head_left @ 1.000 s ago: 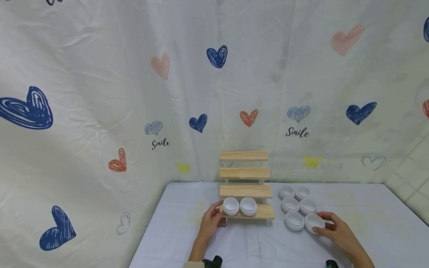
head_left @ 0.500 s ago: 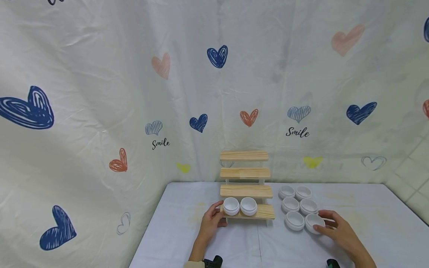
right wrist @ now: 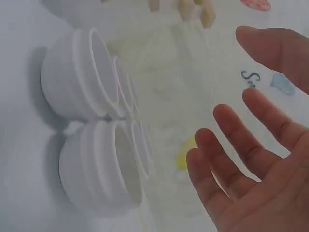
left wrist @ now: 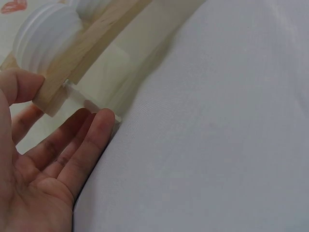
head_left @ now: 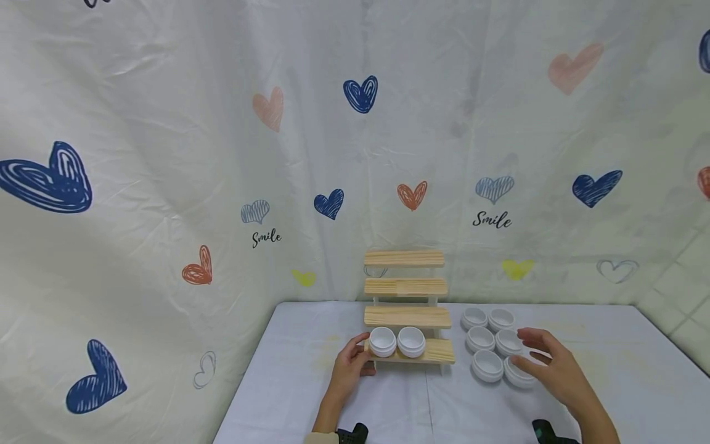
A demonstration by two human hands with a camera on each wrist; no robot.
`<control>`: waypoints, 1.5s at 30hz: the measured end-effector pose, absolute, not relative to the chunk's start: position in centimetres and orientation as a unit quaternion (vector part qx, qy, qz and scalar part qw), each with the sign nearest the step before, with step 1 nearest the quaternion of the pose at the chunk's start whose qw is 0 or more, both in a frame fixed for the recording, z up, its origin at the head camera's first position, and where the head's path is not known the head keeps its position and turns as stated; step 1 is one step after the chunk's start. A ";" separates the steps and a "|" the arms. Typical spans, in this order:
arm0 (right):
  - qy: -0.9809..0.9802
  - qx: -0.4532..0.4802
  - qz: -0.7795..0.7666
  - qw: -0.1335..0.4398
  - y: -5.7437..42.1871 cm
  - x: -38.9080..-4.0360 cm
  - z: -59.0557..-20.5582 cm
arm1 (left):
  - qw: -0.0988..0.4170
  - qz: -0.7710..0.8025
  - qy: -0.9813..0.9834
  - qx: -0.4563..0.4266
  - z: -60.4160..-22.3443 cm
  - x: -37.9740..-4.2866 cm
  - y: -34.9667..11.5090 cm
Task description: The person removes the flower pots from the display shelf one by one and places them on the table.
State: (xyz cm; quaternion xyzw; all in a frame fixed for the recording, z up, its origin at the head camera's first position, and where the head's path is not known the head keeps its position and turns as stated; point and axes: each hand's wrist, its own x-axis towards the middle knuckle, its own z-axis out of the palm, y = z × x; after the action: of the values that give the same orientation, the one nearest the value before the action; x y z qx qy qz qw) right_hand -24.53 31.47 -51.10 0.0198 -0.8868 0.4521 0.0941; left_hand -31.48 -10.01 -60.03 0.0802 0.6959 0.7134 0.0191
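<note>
A tiered wooden display stand (head_left: 407, 317) with pale boards stands near the back of the table. Its lowest board bears two white round cups (head_left: 412, 343) side by side. My left hand (head_left: 346, 370) grips the left end of that board; in the left wrist view the thumb and a finger pinch the wood (left wrist: 52, 96), with other fingers by the clear leg. To the right, several more white cups stand in two columns. Over the nearest right-hand cup (head_left: 520, 377) hovers my right hand (head_left: 561, 373), fingers spread and apart from the cups (right wrist: 96, 169), holding nothing.
A white cloth (head_left: 399, 410) covers the table. Behind it hangs a pale curtain (head_left: 432, 135) printed with hearts. The upper boards (head_left: 405, 285) of the stand rise in steps toward the curtain.
My right hand has let go of the nearest right-hand cup and risen slightly, its fingers opening. That cup stays in the group. The left hand has kept its hold on the stand.
</note>
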 end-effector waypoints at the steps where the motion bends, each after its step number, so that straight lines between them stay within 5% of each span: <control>1: -0.884 0.026 0.457 0.096 30.8 -24.6 -51.0 | 0.018 0.714 0.696 0.081 -60.1 -31.5 -10.1; 21: -0.818 0.110 0.558 0.080 17.6 -26.3 -52.6 | 0.015 0.711 0.699 0.075 -59.8 -31.3 -10.0; 31: -0.801 0.072 0.584 0.113 14.8 -26.9 -53.5 | 0.021 0.715 0.695 0.072 -60.2 -31.4 -9.8; 45: -0.833 0.039 0.546 0.081 12.8 -29.2 -53.5 | 0.016 0.713 0.696 0.079 -60.5 -31.9 -10.0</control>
State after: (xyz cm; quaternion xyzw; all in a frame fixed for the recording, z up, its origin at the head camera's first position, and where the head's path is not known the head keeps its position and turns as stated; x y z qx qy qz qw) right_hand -29.20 12.84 -53.46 0.0394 -0.8331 0.5458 0.0811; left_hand -31.93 -10.02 -60.49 0.0788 0.6965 0.7131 0.0159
